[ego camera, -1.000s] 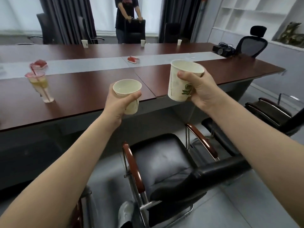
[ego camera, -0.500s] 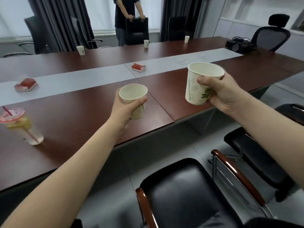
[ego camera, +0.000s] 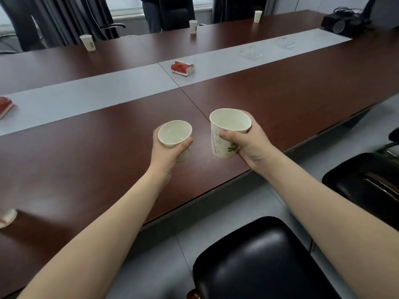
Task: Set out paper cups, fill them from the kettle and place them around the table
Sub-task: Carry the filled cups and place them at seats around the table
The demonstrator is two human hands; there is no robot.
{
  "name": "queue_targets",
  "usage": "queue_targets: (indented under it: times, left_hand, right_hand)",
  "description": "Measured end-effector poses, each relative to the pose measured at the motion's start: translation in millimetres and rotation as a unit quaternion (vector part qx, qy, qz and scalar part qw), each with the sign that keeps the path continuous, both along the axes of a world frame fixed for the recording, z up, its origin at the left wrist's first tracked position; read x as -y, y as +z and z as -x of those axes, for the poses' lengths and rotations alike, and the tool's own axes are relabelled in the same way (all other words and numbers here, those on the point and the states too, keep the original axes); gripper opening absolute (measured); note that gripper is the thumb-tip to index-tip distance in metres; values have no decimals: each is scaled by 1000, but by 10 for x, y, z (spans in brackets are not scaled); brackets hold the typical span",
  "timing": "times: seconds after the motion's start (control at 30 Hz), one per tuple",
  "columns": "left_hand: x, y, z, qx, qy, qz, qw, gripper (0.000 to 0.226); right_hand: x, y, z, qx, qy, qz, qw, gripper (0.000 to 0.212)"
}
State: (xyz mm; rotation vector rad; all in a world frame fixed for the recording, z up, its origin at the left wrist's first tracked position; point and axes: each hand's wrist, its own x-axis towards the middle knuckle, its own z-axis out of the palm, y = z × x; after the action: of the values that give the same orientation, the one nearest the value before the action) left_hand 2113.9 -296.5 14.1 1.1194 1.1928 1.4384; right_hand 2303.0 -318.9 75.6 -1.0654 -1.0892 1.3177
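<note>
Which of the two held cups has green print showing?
The right cup, in the right hand: green marks below the thumb. The left cup, in the left hand, shows none.

table: glossy brown wood | cups: matt paper | chair seat: shiny black leather

A lone wide-angle camera, worn on a person's head, is looking forward and down across a long dark-wood table from its near side. Both bare forearms are stretching in from the bottom corners, with the left hand gripping the left cup and the right hand gripping the right cup close under the lens at mid-frame. The table's far side and curtains are lining the top edge; a black chair seat is filling the lower right.
</note>
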Motion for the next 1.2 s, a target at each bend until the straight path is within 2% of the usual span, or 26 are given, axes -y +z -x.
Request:
queue_targets:
  times: [0.23, 0.37, 0.5, 0.67, 0.87, 1.1, 1.2]
  left_hand:
    - [-366, -673, -61, -17, 1, -2, 1000, 78]
    - [-568, -994, -87, -25, 8, 2, 1000, 74]
    - [-709, -1160, -88, -34, 2, 5, 999, 75]
    - [-807, -1273, -71, -53, 6, 7, 999, 65]
    - [-759, -1340, -79, -61, -3, 17, 998, 69]
    - [-719, -1286, -48, -60, -22, 39, 997, 76]
    - [-683, -1236, -20, -55, -43, 59, 996, 90]
  right_hand:
    - [-426, -802, 58, 3, 1, 24, 1000, 71]
    - [-624, -1139, 112, -3, -9, 34, 999, 56]
    - [-737, -1340, 145, 2, -27, 38, 999, 55]
    - [-823, -1442, 128, -6, -31, 35, 999, 65]
    - [-872, -1457, 127, 13, -31, 35, 999, 84]
    - [-778, -1454, 191, 10, -28, 35, 999, 74]
    - [-734, -1403, 204, 15, -30, 30, 999, 71]
